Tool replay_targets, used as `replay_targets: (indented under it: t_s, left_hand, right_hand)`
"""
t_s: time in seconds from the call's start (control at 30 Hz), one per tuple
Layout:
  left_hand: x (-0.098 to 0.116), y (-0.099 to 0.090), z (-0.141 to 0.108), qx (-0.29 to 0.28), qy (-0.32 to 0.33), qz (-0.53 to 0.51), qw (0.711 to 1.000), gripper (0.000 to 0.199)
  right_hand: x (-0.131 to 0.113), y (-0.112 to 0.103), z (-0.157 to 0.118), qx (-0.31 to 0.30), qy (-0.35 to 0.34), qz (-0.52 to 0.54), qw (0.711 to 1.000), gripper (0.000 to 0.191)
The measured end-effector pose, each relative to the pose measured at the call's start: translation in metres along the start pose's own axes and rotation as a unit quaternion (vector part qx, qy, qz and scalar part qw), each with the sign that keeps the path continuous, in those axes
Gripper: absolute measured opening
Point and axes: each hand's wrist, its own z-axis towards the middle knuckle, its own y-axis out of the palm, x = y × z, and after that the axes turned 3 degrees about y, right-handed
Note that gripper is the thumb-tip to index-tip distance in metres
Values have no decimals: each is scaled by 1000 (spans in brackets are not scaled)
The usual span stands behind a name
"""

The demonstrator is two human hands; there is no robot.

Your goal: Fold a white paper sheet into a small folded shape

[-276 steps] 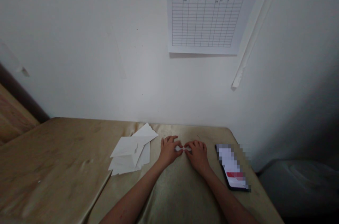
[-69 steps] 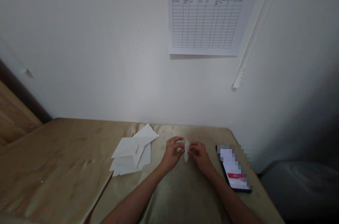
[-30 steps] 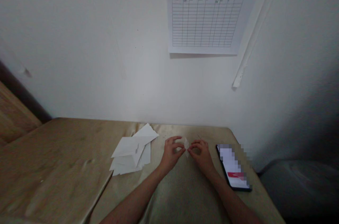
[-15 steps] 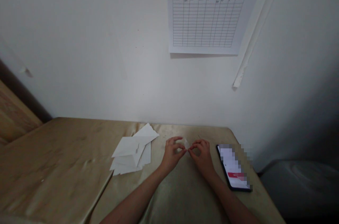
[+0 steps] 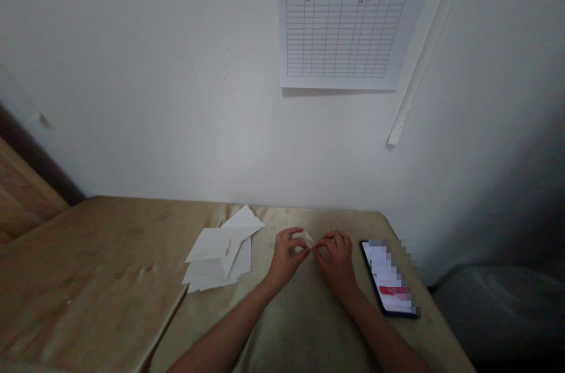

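Observation:
Both hands meet fingertip to fingertip above the table. My left hand (image 5: 289, 250) pinches a small, thin, whitish, see-through piece (image 5: 308, 239) between thumb and forefinger. My right hand (image 5: 338, 252) has its thumb and forefinger pinched at the same piece's lower right edge. What the piece is made of is too small to make out. A thin dark line, like a thread or needle, sticks up behind the right fingers. To the left of my left hand lies a loose pile of white paper sheets (image 5: 212, 243), overlapping each other.
A phone (image 5: 384, 279) with its screen lit lies right of my right hand. The table (image 5: 132, 255) has a tan, wrinkled cover with a seam on the left. A printed grid sheet (image 5: 344, 32) hangs on the white wall (image 5: 176, 96) behind.
My right hand has shifted very slightly to the right and turned a little. The thin whitish piece shows a slightly different shape. The left hand stays nearly still.

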Motion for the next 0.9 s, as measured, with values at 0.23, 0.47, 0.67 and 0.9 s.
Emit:
replay_targets:
  t_s: [0.23, 0.47, 0.67, 0.9]
  left_hand:
    - [1, -1, 0, -5, -6, 7, 1000, 5]
    - [1, -1, 0, -3, -10, 4, 1000, 4]
    - [2, -3, 1, -5, 1, 4, 1000, 4]
    - [4, -3, 2, 3, 3, 13, 1000, 7]
  right_hand:
    - [3, 2, 1, -10, 0, 34, 999, 5]
    - [9, 4, 3, -57, 57, 93, 992, 1]
    - [7, 2, 5, -88, 60, 87, 991, 6]
    - [9, 1, 5, -61, 58, 69, 994, 11]
